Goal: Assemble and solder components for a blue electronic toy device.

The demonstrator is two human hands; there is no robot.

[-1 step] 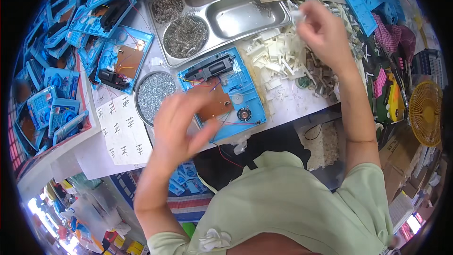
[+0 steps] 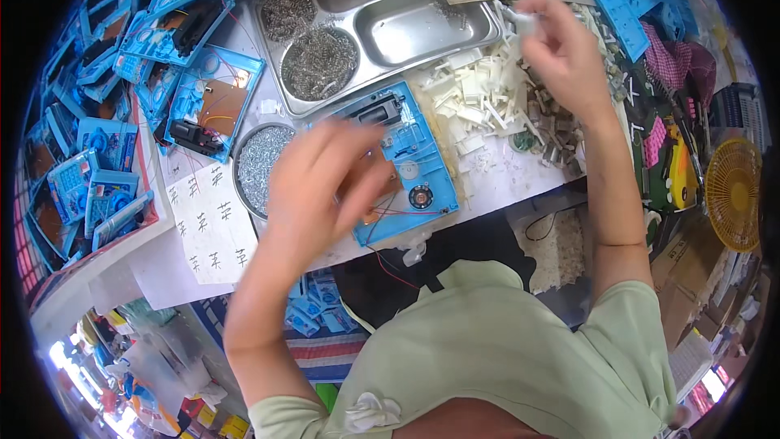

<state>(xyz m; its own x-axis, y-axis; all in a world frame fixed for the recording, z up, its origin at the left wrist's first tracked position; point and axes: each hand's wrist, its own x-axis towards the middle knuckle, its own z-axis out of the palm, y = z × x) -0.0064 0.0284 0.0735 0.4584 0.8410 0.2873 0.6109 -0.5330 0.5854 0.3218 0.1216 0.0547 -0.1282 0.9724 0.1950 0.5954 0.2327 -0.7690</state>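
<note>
With 12 o'clock at the top of the view, the table [image 2: 520,180] runs under everything at work. A heap of blue casings [image 2: 106,154] fills 9 to 10 o'clock. The metal tray [image 2: 414,36] lies at 12, springy bits in some of its wells. The pile of white parts [image 2: 479,102] spreads from 1 to 2.

1 open casing [image 2: 431,162] lies flat near the dial's centre, just beside the pile, wires trailing from its lower edge.

The left hand [image 2: 313,179], at 9 and blurred, has shifted toward 2 o'clock since the earlier picture and now covers more of the casing's brown board. Its thumb and fingers are parted, with nothing visible between them; whether it touches the casing I cannot tell. I judge that work is closing in on that casing.

The right hand [image 2: 561,53], at 2, has barely moved and hangs over the pile's far side.

The bowl [image 2: 236,171] of silvery bits sits between 9 and 10, beside the left hand.

Smallest is the white piece [image 2: 526,24], seemingly pinched between the right thumb and fingers; blur hides its shape. It seems picked, but remains well apart from the casing.
</note>
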